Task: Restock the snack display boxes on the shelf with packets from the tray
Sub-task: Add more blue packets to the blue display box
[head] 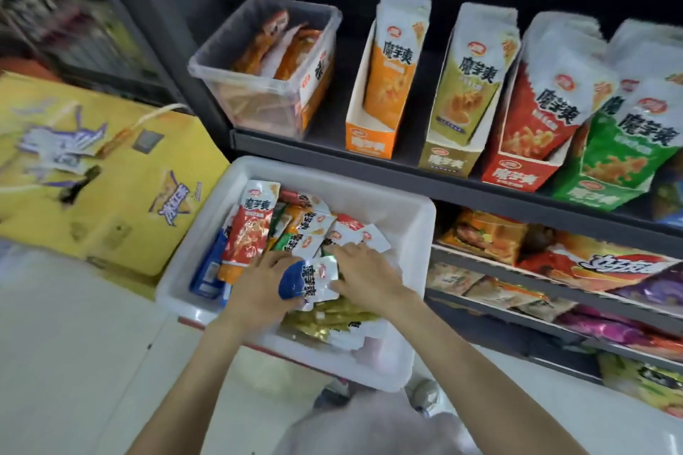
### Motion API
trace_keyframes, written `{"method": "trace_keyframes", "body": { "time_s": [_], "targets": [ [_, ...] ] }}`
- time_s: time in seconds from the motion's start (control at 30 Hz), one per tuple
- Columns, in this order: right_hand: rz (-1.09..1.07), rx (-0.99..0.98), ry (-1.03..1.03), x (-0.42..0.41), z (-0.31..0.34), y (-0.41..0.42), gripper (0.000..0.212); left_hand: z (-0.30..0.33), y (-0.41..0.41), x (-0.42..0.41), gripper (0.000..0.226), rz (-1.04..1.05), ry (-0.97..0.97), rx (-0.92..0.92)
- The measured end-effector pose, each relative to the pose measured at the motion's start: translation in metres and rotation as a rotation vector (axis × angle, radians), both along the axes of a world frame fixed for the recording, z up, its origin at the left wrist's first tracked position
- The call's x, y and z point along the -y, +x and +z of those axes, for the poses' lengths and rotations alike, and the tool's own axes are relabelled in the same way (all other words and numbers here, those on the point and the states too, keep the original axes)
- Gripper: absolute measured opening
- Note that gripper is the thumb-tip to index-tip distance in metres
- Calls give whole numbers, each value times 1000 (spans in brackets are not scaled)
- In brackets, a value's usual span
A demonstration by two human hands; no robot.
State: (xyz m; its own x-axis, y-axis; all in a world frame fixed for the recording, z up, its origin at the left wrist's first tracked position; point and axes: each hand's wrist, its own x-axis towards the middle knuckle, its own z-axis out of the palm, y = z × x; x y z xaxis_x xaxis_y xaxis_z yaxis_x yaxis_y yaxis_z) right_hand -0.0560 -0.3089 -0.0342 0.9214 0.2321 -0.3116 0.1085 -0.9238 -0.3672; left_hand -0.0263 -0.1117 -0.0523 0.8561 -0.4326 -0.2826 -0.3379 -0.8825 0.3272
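Both arms reach down into the white tray [414, 222] below the shelf [369, 153], the left hand [258, 283] curled around a blue packet [305, 279], the right hand [364, 273] lying flat, fingers spread, on loose packets.

White tray [369, 196] holds red, orange, green, blue and gold packets. Along the dark shelf [406, 174]: orange box [369, 142], olive box [445, 161], red box [515, 174], green box [591, 196]. Yellow carton [111, 177] bears purple lettering.
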Motion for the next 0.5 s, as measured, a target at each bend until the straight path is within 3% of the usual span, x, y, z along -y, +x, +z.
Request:
{"method": "trace_keyframes", "body": {
  "time_s": [0.1,0.2,0.3,0.5],
  "targets": [
    [198,8,-104,-13,-5,4,70,0,1,-4,76,-68,51,-12],
    [329,74,-159,-10,-6,7,68,4,1,-3,76,-85,77,-5],
    [383,18,-143,1,-7,7,64,6,0,-3,78,-81,86,-24],
    [366,140,-36,1,-8,6,26,1,-4,0,82,-88,81,-39]
  ]
}}
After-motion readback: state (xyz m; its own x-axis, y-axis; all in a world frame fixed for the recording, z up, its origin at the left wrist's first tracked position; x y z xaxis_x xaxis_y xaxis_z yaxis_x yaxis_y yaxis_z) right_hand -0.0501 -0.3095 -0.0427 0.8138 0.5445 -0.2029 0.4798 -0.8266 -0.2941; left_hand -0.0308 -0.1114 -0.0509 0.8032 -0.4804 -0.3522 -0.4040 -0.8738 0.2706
